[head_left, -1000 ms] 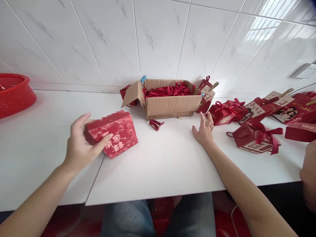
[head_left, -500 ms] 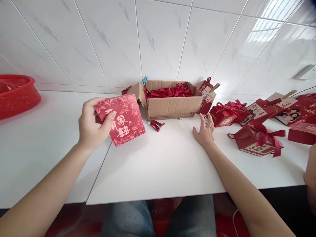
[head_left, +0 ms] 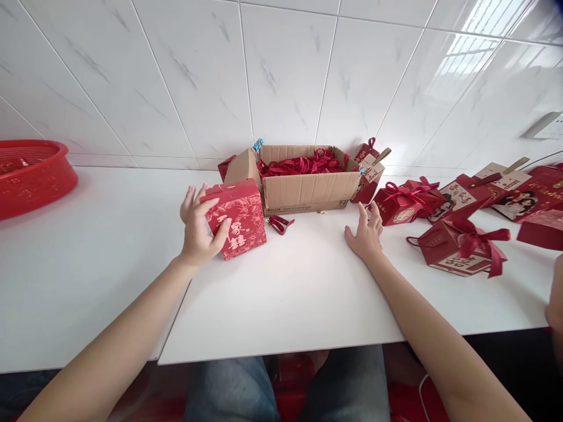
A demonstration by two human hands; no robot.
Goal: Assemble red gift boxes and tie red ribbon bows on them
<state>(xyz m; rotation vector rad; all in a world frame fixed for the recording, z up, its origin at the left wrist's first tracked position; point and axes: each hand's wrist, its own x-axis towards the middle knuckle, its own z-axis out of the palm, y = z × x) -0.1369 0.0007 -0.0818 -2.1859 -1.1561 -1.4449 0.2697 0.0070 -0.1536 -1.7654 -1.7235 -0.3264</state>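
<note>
A red gift box (head_left: pixel 244 220) with a floral print and pale lettering stands upright on the white table, top flaps showing. My left hand (head_left: pixel 200 228) is at its left side, fingers spread, with the thumb and a finger lying against or just in front of it. Whether they press on the box I cannot tell. My right hand (head_left: pixel 365 234) rests on the table to the right, fingers apart and holding nothing. Between the hands, near the cardboard box, lies a dark red strap (head_left: pixel 280 224) folded into a loop.
A cardboard box (head_left: pixel 308 193) of red ribbons (head_left: pixel 303 165) stands by the tiled wall, with a blue binder clip (head_left: pixel 257 144) on it. Several red gift boxes, one with a bow (head_left: pixel 457 249), sit at right. A red plastic basket (head_left: pixel 39 187) is at left. Another person's arm (head_left: pixel 555 299) shows at the right edge.
My left hand has moved right and brought the red gift box down from a tilted hold to standing on the table; its fingers have spread. My right hand has barely moved.
</note>
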